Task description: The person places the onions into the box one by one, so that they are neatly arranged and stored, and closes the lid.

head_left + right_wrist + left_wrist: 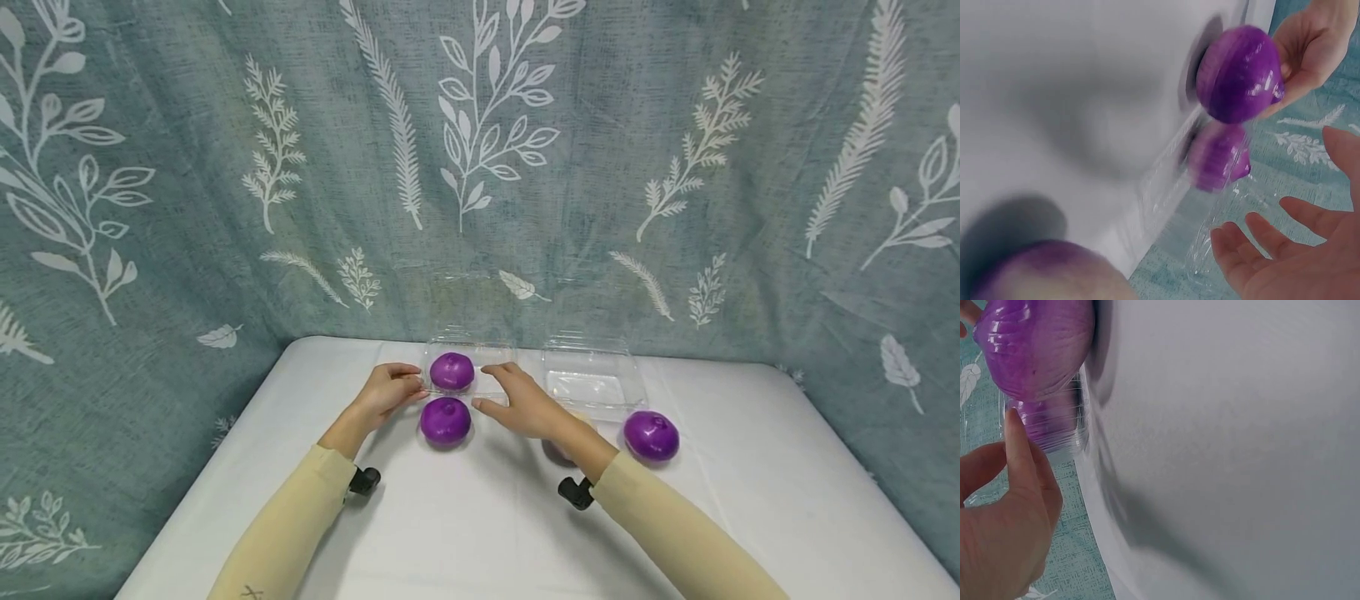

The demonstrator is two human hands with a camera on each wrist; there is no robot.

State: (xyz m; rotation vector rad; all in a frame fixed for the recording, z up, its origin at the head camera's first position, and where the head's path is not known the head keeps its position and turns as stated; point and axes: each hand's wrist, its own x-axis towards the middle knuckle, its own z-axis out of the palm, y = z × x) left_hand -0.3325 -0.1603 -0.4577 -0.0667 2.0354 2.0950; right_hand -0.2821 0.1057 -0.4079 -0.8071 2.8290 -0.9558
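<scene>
A purple onion [452, 372] sits in the left clear plastic container [487, 347]. Just in front of that container, a second onion [446, 422] rests on the white table. My left hand [386, 392] pinches the container's left edge with thumb and fingers; the left wrist view has its fingertips right at the clear plastic [1063, 425]. My right hand [521, 402] holds nothing, thumb and fingers spread apart near the container's right side. In the right wrist view its relaxed fingers [1260, 244] point toward the container, and both onions [1238, 75] show beyond them.
A second clear container [588, 387] stands to the right, with no onion in it. One onion [652, 436] lies in front of it; another onion [1054, 275], paler, is partly hidden under my right wrist in the head view. A patterned curtain [480, 208] hangs behind the table.
</scene>
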